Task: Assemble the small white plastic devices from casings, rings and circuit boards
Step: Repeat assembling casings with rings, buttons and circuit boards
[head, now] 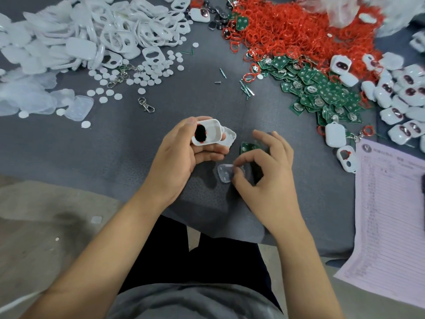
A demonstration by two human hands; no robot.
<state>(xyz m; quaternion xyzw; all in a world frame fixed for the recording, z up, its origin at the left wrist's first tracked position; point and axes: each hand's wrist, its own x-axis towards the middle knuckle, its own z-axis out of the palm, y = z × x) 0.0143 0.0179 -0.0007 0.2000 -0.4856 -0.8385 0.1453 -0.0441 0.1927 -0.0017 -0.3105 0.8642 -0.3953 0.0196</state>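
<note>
Head view. The left hand [181, 153] grips a white casing [207, 132], thumb over its upper edge, fingers curled beneath; a red ring shows round its dark opening. A second casing half [228, 135] lies just beyond those fingertips. The right hand [264, 171] pinches a clear insert [225, 172] between thumb and forefinger; a green circuit board [248, 147] lies under its spread fingers.

text: none legible | printed sheet [388, 217]: rows of print, too blurred
</note>
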